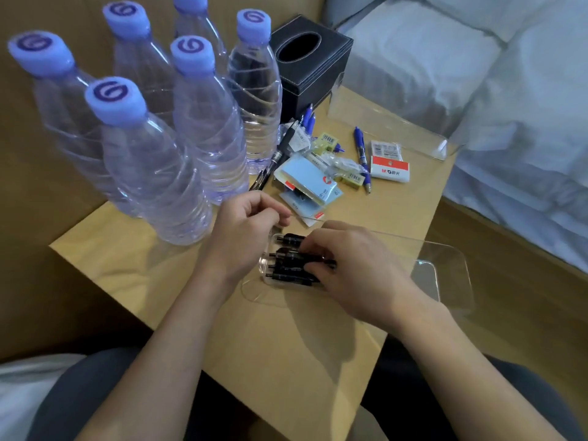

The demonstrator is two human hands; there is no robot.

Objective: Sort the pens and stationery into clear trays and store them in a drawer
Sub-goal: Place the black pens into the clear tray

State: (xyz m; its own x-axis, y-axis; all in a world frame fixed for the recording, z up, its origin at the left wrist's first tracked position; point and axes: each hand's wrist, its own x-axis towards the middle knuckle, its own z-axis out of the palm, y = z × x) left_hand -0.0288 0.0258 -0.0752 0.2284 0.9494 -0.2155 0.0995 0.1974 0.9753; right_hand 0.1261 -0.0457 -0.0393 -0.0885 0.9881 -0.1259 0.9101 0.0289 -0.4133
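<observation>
The left hand (245,232) and right hand (359,268) join bare forearms (165,338) running to the bottom of the frame, where dark grey trousers (95,393) cover the legs beside white cloth (22,396) at lower left.

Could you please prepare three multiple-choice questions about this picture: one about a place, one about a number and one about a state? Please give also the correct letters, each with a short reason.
1. Where do the black pens under the right hand lie?
A. in the near clear tray
B. in the tissue box
C. on the bed

2. How many water bottles stand on the table?
A. four
B. six
C. eight

3. The far clear tray is:
A. full of blue pens
B. empty
C. stacked inside the near tray

Answers:
1 A, the pens lie side by side within its walls.
2 B, six blue caps can be counted.
3 B, only the table shows through it.
</observation>
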